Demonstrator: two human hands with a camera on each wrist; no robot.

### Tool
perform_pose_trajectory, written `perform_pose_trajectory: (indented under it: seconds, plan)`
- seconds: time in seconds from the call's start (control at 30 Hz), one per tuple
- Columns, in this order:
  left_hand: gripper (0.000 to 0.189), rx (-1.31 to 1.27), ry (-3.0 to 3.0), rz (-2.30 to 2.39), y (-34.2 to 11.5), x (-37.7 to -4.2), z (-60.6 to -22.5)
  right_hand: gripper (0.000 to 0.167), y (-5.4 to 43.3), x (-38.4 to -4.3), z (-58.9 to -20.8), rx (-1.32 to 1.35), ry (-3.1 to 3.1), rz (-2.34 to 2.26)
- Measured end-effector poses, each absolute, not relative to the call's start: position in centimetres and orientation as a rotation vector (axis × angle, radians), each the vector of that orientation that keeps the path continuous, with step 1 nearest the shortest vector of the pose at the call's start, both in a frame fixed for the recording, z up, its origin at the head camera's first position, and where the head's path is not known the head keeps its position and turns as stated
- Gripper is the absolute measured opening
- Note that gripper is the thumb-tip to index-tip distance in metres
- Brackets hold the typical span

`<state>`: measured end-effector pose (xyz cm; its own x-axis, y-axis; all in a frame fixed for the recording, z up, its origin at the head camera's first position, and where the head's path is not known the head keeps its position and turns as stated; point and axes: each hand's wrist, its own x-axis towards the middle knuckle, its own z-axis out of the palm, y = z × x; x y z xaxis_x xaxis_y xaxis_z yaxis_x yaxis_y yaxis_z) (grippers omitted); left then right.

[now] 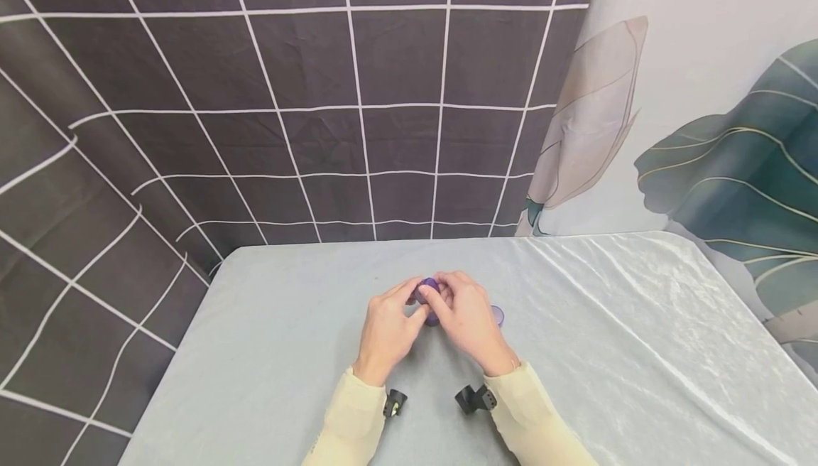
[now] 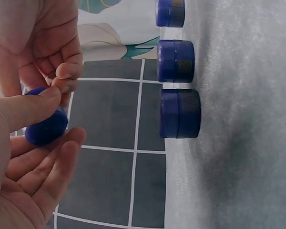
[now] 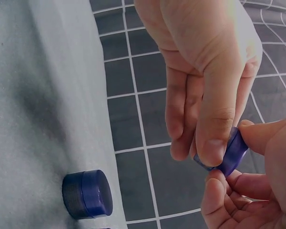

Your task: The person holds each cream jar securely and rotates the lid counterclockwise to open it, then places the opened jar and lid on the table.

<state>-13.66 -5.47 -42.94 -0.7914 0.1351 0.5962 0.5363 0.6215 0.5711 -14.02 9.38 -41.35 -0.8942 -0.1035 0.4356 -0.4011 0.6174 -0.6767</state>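
Both hands hold one small, round blue-purple jar [image 1: 427, 288] above the table. My left hand [image 1: 388, 327] pinches it between thumb and fingers; in the left wrist view its thumb lies across the jar's smooth round face [image 2: 46, 129]. The right hand [image 1: 471, 318] grips the other part, its thumb pressed along the side in the right wrist view, where the held jar [image 3: 232, 153] is tilted. Three similar jars stand in a row on the table in the left wrist view: a near one [image 2: 180, 113], a middle one [image 2: 176, 61] and a far one [image 2: 170, 12].
A pale grey velvety cloth [image 1: 255, 381] covers the table, with creases to the right. Behind it hangs a dark curtain with a white grid [image 1: 396, 139], and a leaf-patterned white curtain [image 1: 703, 189] at the right. Wrist cameras [image 1: 476, 399] sit by both cream sleeves.
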Motion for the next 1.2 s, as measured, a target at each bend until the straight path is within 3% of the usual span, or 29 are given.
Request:
perform_pose_trajectory:
  seconds: [1.2]
  plan:
    - [0.037, -0.513, -2.341, -1.055, -5.71, -13.89, -42.93, 0.032, 10.28, -14.32, -41.07, 0.525, -2.517, 1.173]
